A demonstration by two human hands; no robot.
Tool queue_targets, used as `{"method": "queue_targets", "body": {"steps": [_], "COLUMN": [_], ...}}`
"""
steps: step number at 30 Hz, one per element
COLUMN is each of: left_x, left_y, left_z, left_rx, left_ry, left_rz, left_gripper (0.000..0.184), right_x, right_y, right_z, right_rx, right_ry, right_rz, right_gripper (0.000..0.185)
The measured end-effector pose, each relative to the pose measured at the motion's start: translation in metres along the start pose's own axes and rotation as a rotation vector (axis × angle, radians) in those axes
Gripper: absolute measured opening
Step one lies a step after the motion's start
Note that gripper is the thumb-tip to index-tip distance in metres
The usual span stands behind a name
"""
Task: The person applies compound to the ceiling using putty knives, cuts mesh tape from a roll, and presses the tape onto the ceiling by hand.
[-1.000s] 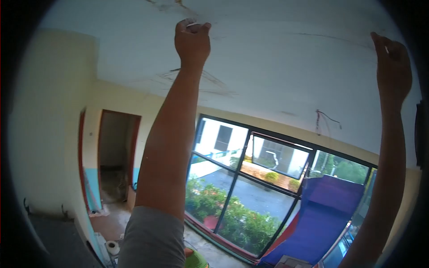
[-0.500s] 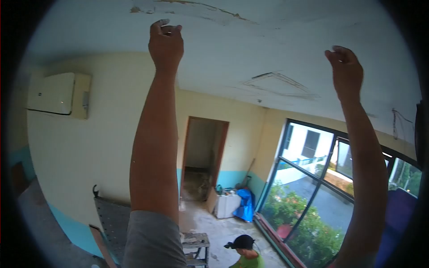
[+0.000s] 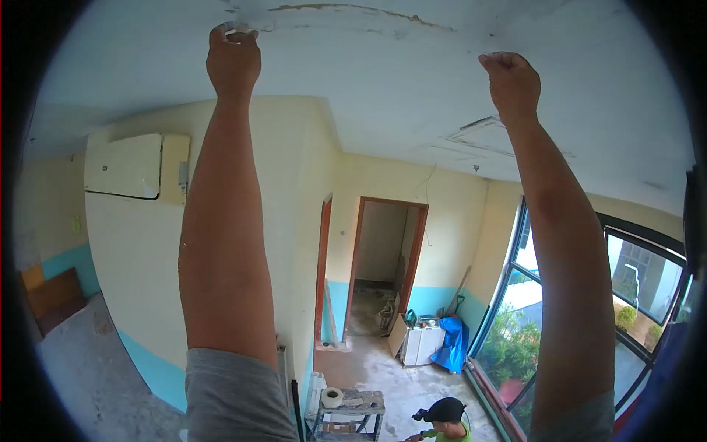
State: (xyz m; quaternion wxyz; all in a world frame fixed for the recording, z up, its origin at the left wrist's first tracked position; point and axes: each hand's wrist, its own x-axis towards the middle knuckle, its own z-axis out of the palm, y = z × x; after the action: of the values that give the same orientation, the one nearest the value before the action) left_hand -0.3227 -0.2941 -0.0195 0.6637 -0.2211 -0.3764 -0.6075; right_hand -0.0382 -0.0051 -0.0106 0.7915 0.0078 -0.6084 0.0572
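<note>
Both my arms reach up to the white ceiling (image 3: pixel 383 74). My left hand (image 3: pixel 234 65) is closed in a pinch close to a long brownish crack (image 3: pixel 353 9); something pale shows at its fingertips, too small to name. Farther right, my right hand (image 3: pixel 514 87) also has its fingers pinched together near the ceiling surface. Whatever it may hold cannot be made out. A square patch outline (image 3: pixel 479 134) marks the ceiling beyond the right wrist.
Below stands a stepladder (image 3: pixel 353 404) with a white tape roll (image 3: pixel 332 398) on top. A person in a dark cap (image 3: pixel 445 409) is beside it. An air conditioner (image 3: pixel 132 168) hangs at left. Windows (image 3: pixel 626 280) line the right; a blue bag (image 3: pixel 451 346) lies near the doorway.
The view has shifted, so the room appears farther right. In the picture both hands now sit farther left and slightly higher. The tape roll on the stepladder has come into view.
</note>
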Motion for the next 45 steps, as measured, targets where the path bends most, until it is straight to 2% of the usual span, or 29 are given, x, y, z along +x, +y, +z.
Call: {"method": "queue_targets", "body": {"steps": [4, 7, 11, 16, 23, 25, 29, 35, 37, 41, 45], "left_x": [-0.001, 0.008, -0.004, -0.007, -0.006, -0.005, -0.003, 0.002, 0.005, -0.032, -0.077], "left_y": [0.005, -0.022, -0.003, 0.001, -0.014, -0.014, -0.016, -0.022, -0.033, 0.001, 0.014], "left_z": [0.000, 0.016, 0.014, 0.019, 0.020, 0.021, 0.022, 0.020, 0.030, 0.014, 0.040], "left_rx": [0.030, 0.011, 0.010, -0.045, -0.077, -0.048, -0.018, -0.014, -0.030, -0.216, -0.352], "left_ry": [-0.010, 0.038, 0.014, 0.006, 0.030, 0.029, 0.074, 0.061, 0.059, 0.030, -0.034], "left_rz": [-0.013, 0.064, 0.021, -0.043, -0.023, -0.013, 0.033, 0.061, 0.077, -0.081, -0.179], "left_gripper": [0.042, 0.049, 0.048, 0.043, 0.048, 0.044, 0.050, 0.045, 0.042, 0.040, 0.041], "right_x": [0.002, 0.004, 0.008, 0.013, 0.011, 0.012, 0.017, 0.013, 0.006, 0.003, 0.010], "right_y": [0.002, 0.005, 0.009, 0.012, 0.010, 0.011, 0.020, 0.020, 0.009, -0.010, -0.050], "right_z": [0.005, 0.006, -0.002, 0.002, 0.011, 0.013, 0.020, 0.021, 0.011, -0.027, -0.099], "right_rx": [-0.026, -0.060, -0.188, -0.137, -0.116, -0.112, -0.133, -0.126, -0.125, -0.109, -0.410], "right_ry": [0.033, 0.053, 0.046, 0.074, 0.059, 0.078, 0.113, 0.136, 0.114, 0.079, 0.094], "right_rz": [-0.030, -0.054, -0.087, -0.080, -0.024, -0.084, -0.146, -0.117, -0.079, -0.060, -0.274], "right_gripper": [0.026, 0.027, 0.028, 0.029, 0.027, 0.027, 0.029, 0.030, 0.030, 0.027, 0.027]}}
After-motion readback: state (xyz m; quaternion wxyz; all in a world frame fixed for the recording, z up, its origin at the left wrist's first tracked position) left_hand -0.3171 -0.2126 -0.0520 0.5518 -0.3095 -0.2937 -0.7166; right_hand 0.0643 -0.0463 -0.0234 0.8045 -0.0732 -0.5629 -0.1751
